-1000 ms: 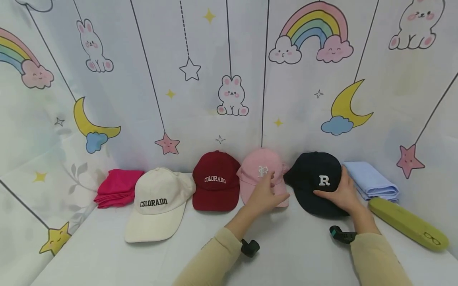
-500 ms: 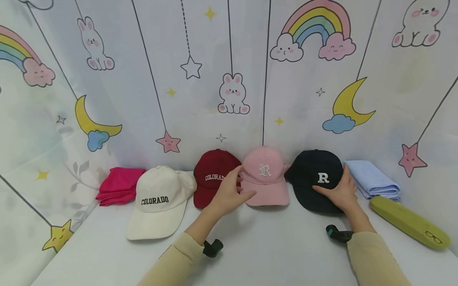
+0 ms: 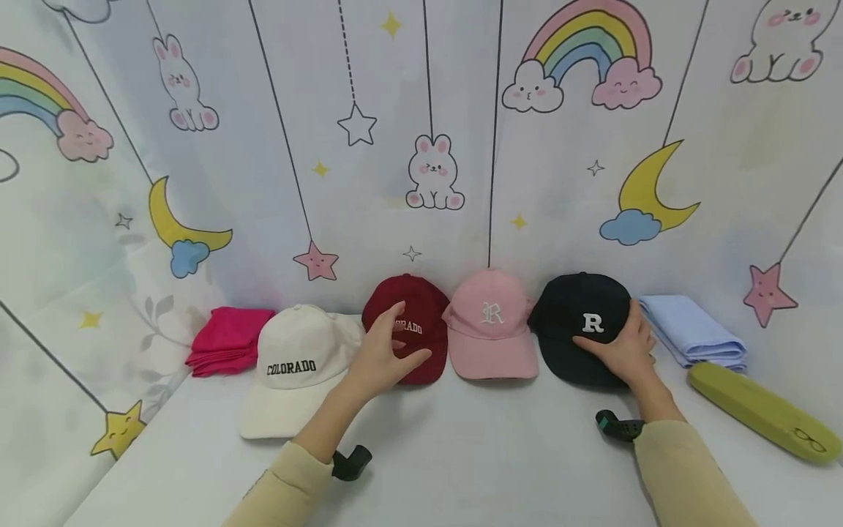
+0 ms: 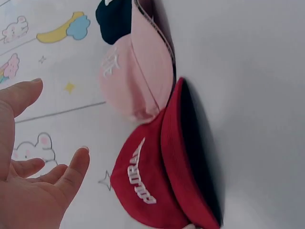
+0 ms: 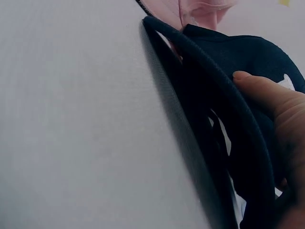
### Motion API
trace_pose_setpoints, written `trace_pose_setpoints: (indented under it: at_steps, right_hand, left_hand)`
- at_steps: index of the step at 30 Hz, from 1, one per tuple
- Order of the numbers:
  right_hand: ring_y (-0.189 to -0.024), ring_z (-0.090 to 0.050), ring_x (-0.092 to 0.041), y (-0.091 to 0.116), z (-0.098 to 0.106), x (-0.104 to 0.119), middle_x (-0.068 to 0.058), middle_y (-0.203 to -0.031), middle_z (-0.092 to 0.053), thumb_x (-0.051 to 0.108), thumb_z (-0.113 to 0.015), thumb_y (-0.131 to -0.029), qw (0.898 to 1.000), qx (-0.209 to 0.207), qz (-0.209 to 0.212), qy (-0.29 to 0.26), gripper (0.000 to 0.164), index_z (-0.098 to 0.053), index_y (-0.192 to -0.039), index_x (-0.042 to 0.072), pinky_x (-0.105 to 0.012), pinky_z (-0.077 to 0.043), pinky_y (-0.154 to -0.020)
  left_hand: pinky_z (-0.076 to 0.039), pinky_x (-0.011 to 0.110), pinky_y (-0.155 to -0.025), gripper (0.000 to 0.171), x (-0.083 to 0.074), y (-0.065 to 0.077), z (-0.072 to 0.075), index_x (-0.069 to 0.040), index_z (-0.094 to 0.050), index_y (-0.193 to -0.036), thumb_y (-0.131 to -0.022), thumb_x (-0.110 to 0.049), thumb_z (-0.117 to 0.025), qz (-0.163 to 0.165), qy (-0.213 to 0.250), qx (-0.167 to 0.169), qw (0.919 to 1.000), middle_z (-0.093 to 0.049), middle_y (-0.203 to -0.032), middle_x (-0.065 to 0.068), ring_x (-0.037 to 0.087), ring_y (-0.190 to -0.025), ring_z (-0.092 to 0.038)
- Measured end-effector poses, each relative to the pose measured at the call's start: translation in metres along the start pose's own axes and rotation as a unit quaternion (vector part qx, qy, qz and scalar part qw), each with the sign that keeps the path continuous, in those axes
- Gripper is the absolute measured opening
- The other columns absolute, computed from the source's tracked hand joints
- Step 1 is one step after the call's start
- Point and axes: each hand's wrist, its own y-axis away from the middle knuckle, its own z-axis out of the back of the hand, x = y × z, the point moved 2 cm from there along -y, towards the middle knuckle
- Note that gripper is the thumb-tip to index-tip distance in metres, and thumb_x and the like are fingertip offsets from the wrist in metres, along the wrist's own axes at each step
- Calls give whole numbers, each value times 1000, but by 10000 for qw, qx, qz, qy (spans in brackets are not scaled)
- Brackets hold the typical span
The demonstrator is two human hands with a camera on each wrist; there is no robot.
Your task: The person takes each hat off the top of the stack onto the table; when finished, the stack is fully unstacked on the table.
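Observation:
Spread and holding nothing, my left hand (image 3: 377, 360) hovers in front of the dark red cap (image 3: 421, 362) and hides part of its COLORADO lettering. In the left wrist view its fingertips (image 4: 81, 162) are apart from the red cap. My right hand (image 3: 628, 351) grips the black cap (image 3: 573, 307) with a white R by its right side. The thumb (image 5: 259, 90) lies across the front of the crown; the other fingers are mostly hidden. A pink cap (image 3: 490, 307) sits between the red and black caps. Left of the red cap is a cream cap (image 3: 290, 344), partly behind my left forearm.
A bright pink folded cloth (image 3: 227, 340) lies at the left end of the row. At the right end are a light blue folded cloth (image 3: 691, 329) and a green glasses case (image 3: 760, 410). A patterned curtain (image 3: 369, 197) hangs behind the white table (image 3: 494, 454).
My left hand has moved left from the pink cap, across to in front of the red cap. My right hand stays on the black cap. The head view has shifted slightly.

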Motion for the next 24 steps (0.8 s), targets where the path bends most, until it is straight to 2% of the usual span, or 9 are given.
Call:
trace_pose_setpoints:
  at_steps: [6,10,14,17,21,24]
  right_hand:
    - [-140,-4,-61,-6,-6,4,-38,-156,1,48,-82,-80,10000,-1,-73,29,131,15,-158,8,-87,-12,-95]
    - [-140,-5,-61,-9,-10,7,-38,-156,0,45,-83,-80,9999,-24,-105,-4,130,15,-159,9,-86,-13,-95]
    - [-140,-5,-61,-12,-13,9,-38,-156,0,44,-82,-80,9999,-31,-108,7,129,15,-159,9,-86,-13,-96]
    - [-140,-4,-61,-13,-15,10,-39,-155,1,44,-81,-81,9999,-7,-115,4,129,16,-158,10,-86,-12,-97]
    - [-138,-5,-63,-14,-16,10,-40,-154,2,47,-81,-81,9999,43,-78,64,130,18,-157,9,-86,-13,-96]
    - [-137,-5,-65,-13,-14,9,-41,-153,3,50,-80,-81,9999,69,-67,138,131,19,-157,7,-86,-12,-96]
  left_hand:
    - [-54,45,-93,87,7,13,26,0,-30,-154,-86,-18,-82,325,-68,-178,9993,-43,-151,17,36,-121,-55]
    - [-55,47,-91,89,13,22,45,-1,-29,-155,-86,-19,-82,594,-99,-307,9977,-43,-149,16,35,-116,-59]
    - [-55,49,-92,89,22,31,66,-3,-27,-156,-87,-19,-81,861,-177,-477,9950,-38,-154,16,37,-123,-55]
    - [-52,51,-96,88,29,37,82,-1,-27,-156,-88,-19,-80,864,-374,-677,9933,-35,-155,17,38,-129,-49]
    - [-49,54,-98,87,35,45,102,2,-27,-155,-88,-18,-79,769,-695,-966,9899,-36,-153,22,40,-128,-48]
    - [-47,55,-101,89,41,52,114,1,-26,-156,-88,-18,-79,856,-760,-1055,9878,-35,-153,23,40,-130,-46]
